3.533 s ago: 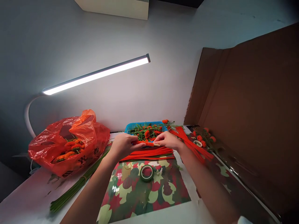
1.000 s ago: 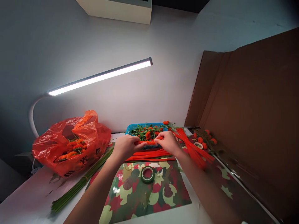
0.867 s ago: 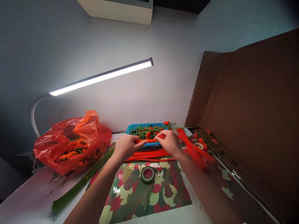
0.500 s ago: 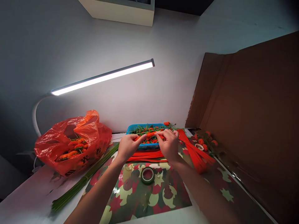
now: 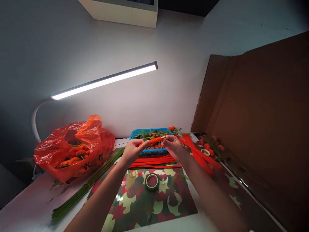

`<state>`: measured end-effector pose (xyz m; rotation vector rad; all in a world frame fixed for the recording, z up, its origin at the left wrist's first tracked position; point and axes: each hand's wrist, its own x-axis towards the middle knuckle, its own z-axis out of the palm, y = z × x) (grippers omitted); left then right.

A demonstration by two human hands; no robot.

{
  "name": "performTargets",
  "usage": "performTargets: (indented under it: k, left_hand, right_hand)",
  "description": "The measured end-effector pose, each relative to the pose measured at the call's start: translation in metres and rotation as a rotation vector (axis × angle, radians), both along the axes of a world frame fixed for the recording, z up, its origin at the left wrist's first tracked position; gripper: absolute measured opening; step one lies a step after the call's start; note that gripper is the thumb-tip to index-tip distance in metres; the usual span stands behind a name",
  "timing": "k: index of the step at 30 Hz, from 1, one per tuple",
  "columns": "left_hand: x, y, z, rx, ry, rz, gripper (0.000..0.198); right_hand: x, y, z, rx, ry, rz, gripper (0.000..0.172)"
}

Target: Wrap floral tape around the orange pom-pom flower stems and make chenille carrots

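Observation:
Between my two hands lies a short orange coil [image 5: 156,140] of fuzzy stem, held level in front of the basket. My left hand [image 5: 132,151] pinches its left end, thumb laid along it. At the other end, the fingertips of my right hand [image 5: 173,145] close near a small pale tip; whether that is a rod inside the coil I cannot tell. Behind is a blue basket [image 5: 135,133] filled with orange and green fuzzy pieces. Long orange fuzzy stems [image 5: 154,160] lie below my hands, and another orange bundle [image 5: 198,155] lies to the right.
A red plastic bag [image 5: 101,141] of orange pieces stands at left. Beside it lies a bundle of green stems [image 5: 77,197]. A green tape roll [image 5: 147,183] rests on the patterned mat [image 5: 173,216]. A lit lamp [image 5: 103,82] hangs above; cardboard [image 5: 256,106] stands at right.
My right hand has turned and its fingers have shifted at the coil's right end, so more of the coil shows. My left hand keeps its pinch. The view has moved slightly.

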<state>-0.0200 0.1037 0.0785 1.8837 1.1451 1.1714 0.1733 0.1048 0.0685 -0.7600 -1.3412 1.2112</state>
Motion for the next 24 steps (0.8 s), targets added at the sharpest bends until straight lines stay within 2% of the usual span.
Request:
performTargets:
  k: [5,11,15,18,21,24]
  left_hand:
    - [-0.008,0.002,-0.001,0.084,0.118,-0.052,0.051]
    - [-0.019,0.004,0.001,0.23,0.326,-0.016,0.052]
    - [-0.022,0.001,0.006,0.322,0.498,0.018,0.051]
    - [-0.022,-0.002,0.009,0.392,0.653,0.088,0.05]
    - [-0.02,-0.004,0.01,0.433,0.787,0.175,0.052]
    - [-0.017,-0.005,0.008,0.418,0.889,0.237,0.054]
  right_hand:
    - [0.017,0.005,0.001,-0.043,-0.052,0.22,0.044]
    - [0.029,0.006,0.006,-0.058,-0.208,0.313,0.033]
    - [0.033,0.001,0.01,-0.116,-0.377,0.233,0.026]
    - [0.031,0.0,0.011,-0.089,-0.518,0.128,0.02]
    - [0.023,0.001,0.007,-0.065,-0.624,0.004,0.013]
    - [0.013,-0.001,0.005,-0.067,-0.736,-0.186,0.008]
